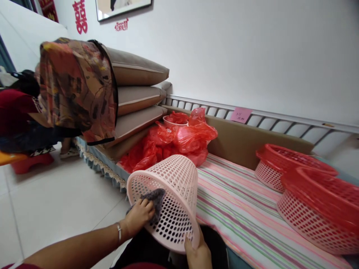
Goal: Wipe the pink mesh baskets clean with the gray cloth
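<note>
A pink perforated plastic wastebasket (179, 172) lies tilted over my lap, its open mouth turned toward me and to the left. My left hand (140, 215), with a silver bracelet at the wrist, is closed on a dark grey cloth (158, 198) pressed against the inside of the basket near its mouth. Gripping the rim at the lower right is my right hand (198, 252), thumb inside and the other fingers mostly hidden behind the wall.
Several cushions (137, 97) are stacked at the left, a patterned garment (75, 86) draped over them. Red plastic bags (182, 140) lie on the striped sheet (238, 209). Pink baskets with red bags over their rims (322, 224) stand at the right. Another person (17, 108) sits at far left.
</note>
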A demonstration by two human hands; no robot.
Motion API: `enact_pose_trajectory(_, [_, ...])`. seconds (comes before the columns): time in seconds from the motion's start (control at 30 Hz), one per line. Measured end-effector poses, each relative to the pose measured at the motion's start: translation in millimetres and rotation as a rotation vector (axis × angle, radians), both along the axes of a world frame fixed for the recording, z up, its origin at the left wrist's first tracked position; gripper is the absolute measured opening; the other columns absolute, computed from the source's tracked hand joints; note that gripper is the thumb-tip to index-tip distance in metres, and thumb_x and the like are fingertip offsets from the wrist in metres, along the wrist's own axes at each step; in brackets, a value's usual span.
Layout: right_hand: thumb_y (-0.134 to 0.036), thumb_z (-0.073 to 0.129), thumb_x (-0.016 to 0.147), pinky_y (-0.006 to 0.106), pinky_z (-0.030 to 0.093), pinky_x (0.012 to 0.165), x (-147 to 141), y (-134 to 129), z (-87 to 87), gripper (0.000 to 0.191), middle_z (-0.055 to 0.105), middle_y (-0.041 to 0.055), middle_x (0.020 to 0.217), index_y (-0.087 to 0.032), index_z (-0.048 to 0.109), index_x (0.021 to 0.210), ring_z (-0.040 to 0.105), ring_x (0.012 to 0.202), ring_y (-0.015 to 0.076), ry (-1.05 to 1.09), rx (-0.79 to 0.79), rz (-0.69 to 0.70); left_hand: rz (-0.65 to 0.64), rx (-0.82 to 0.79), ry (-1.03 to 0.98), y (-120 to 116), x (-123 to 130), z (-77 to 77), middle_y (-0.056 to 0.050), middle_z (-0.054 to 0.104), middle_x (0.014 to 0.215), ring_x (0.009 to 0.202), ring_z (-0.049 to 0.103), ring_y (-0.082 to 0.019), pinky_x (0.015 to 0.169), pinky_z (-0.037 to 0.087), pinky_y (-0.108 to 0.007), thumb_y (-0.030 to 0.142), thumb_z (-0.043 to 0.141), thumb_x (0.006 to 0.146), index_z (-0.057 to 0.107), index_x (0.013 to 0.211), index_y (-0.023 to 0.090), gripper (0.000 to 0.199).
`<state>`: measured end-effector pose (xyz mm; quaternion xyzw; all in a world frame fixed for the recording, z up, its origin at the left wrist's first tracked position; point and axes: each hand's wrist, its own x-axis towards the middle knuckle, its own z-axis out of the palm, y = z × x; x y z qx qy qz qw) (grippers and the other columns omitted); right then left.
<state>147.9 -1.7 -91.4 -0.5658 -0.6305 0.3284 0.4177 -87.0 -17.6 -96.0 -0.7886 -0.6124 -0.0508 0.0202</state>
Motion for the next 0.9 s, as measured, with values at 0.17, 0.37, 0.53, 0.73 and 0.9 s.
enact_pose_trajectory(0.17, [-0.045,0.047,0.075,0.028,0.051,0.071,4.8,4.1,1.3,0.068,0.068,0.0119,0.103,-0.009,0.042,0.133,0.067,0.086,0.0248,-0.101,0.056,-0.043,0.011,0.024,-0.094,25.9,28.4,1.6,-0.010,0.062,0.103,0.096,0.052,-0.029,0.081,0.040,-0.045,0.019,0.042,0.090,0.060,0.110,0.022,0.027])
enact_pose_trajectory(0.37, [-0.044,0.052,0.066,0.029,0.053,0.071,-5.9,24.4,-20.5,0.061,0.071,0.0131,0.088,-0.007,0.058,0.113,0.067,0.084,0.0273,0.027,-0.172,0.083,0.048,-0.015,-0.328,20.1,72.4,-10.2,-0.003,0.061,0.107,0.097,0.054,-0.020,0.083,0.044,-0.031,0.018,0.059,0.079,0.059,0.113,0.031,0.037])
enact_pose_trajectory(0.53, [-0.040,0.052,0.065,0.029,0.053,0.068,-8.3,27.1,-27.6,0.057,0.071,0.0109,0.089,-0.009,0.059,0.112,0.067,0.084,0.0264,0.151,-0.241,0.099,-0.061,-0.044,-0.368,-0.6,66.2,-14.4,-0.005,0.059,0.111,0.099,0.053,-0.021,0.084,0.043,-0.032,0.022,0.059,0.080,0.056,0.116,0.029,0.036])
enact_pose_trajectory(0.73, [-0.040,0.049,0.068,0.027,0.052,0.073,-3.3,13.7,-24.1,0.069,0.068,0.0114,0.101,-0.009,0.046,0.130,0.065,0.091,0.0244,0.081,-0.022,0.008,-0.130,-0.016,0.040,9.4,4.5,-2.5,-0.010,0.061,0.098,0.093,0.052,-0.027,0.077,0.040,-0.040,0.021,0.044,0.090,0.064,0.098,0.019,0.022])
enact_pose_trajectory(0.9, [-0.041,0.046,0.072,0.028,0.050,0.065,3.6,12.4,14.7,0.075,0.069,0.0108,0.095,-0.010,0.033,0.139,0.067,0.077,0.0240,-0.096,0.007,-0.054,-0.046,-0.006,-0.019,27.7,11.8,1.5,-0.011,0.061,0.094,0.092,0.052,-0.028,0.077,0.039,-0.042,0.017,0.044,0.089,0.066,0.093,0.018,0.022])
